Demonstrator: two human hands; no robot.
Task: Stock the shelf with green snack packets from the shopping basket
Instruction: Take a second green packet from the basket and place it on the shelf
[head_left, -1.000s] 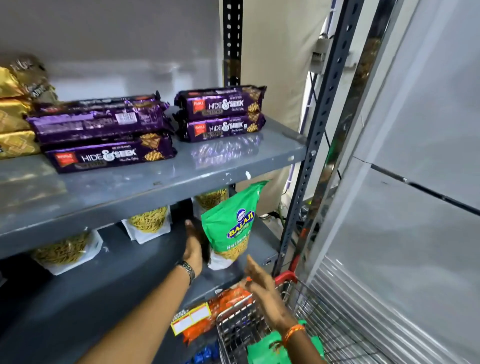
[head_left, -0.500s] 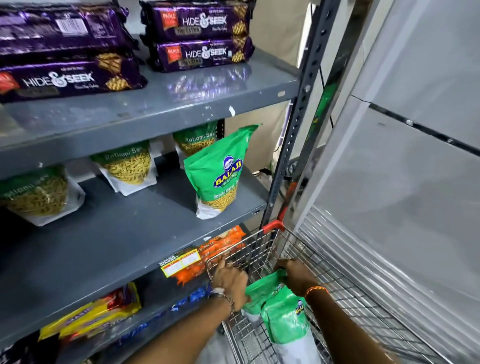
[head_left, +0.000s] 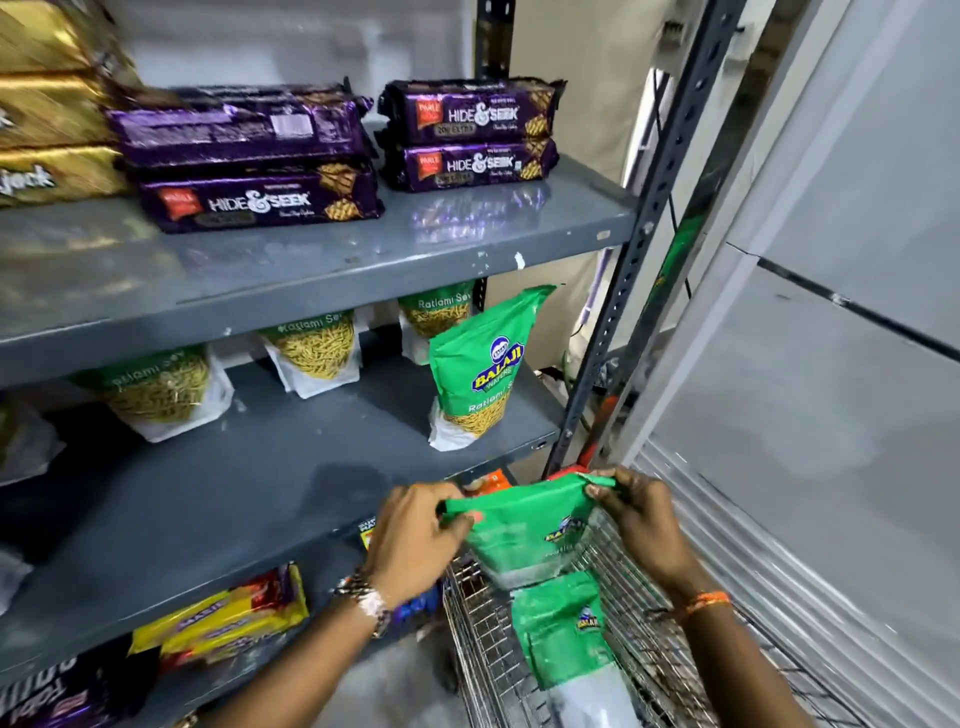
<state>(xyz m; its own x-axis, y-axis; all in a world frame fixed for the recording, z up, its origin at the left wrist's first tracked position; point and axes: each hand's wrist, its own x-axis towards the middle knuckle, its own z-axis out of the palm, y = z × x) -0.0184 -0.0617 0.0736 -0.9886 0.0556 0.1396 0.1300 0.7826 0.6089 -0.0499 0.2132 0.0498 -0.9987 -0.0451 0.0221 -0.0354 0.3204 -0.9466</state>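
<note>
Both my hands hold one green snack packet (head_left: 524, 530) by its top corners, lifted above the wire shopping basket (head_left: 483, 649). My left hand (head_left: 415, 535) pinches the left corner and my right hand (head_left: 636, 514) pinches the right corner. Another green packet (head_left: 563, 634) lies in the basket below. On the middle grey shelf (head_left: 234, 493) a green Balaji packet (head_left: 475, 369) stands upright at the right end. Three more green packets (head_left: 317, 348) stand along the back of that shelf, their tops hidden by the shelf above.
The upper shelf (head_left: 311, 260) carries purple Hide & Seek biscuit packs (head_left: 260, 156) and gold packs (head_left: 52, 104). Yellow packs (head_left: 223, 618) lie on the lower shelf. A slotted steel upright (head_left: 634, 249) stands right of the shelves, and a grey panel (head_left: 831, 364) is close beside the basket.
Both hands went from the shelf down into the basket, gripped a green packet, and have now raised it above the basket rim. The camera view has tilted back up.
</note>
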